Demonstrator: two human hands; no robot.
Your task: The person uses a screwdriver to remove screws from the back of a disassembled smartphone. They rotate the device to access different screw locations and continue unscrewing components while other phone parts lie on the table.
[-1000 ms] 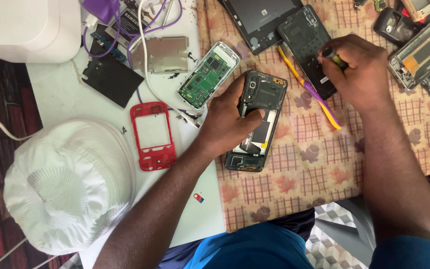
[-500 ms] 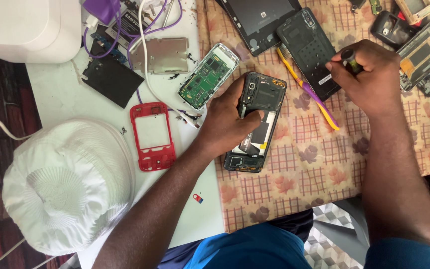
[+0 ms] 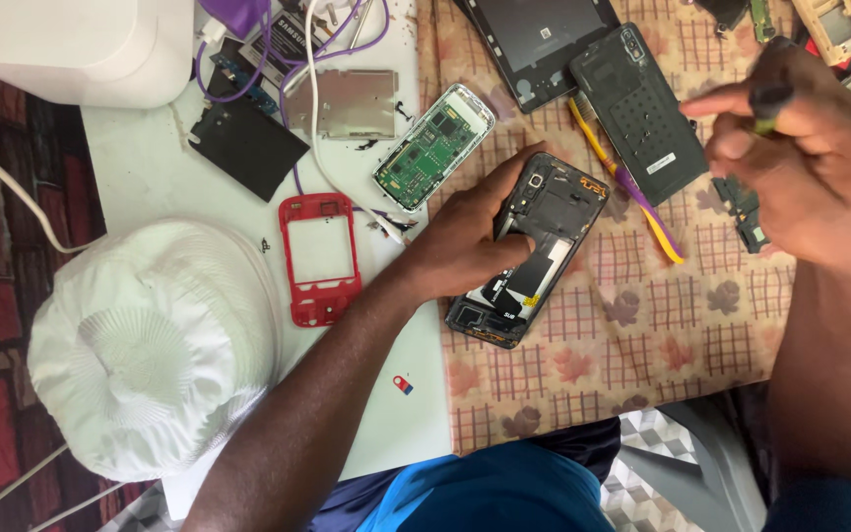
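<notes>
L hand (image 3: 465, 251) lies flat on the opened black phone (image 3: 544, 236), fingers pressing it down onto the leaf-print cloth (image 3: 642, 355) near the middle of the bench (image 3: 150, 177). R hand (image 3: 810, 167) is raised above the cloth, closed round a small dark tool w/ green tip (image 3: 768, 103) — blurred. Black back cover (image 3: 642, 108) w/ small white rectangular label lies just beside a yellow-purple pry tool (image 3: 632, 192). Red phone frame (image 3: 319, 258) and green circuit board (image 3: 433, 148) sit left — white hat (image 3: 150, 345) beyond.
</notes>
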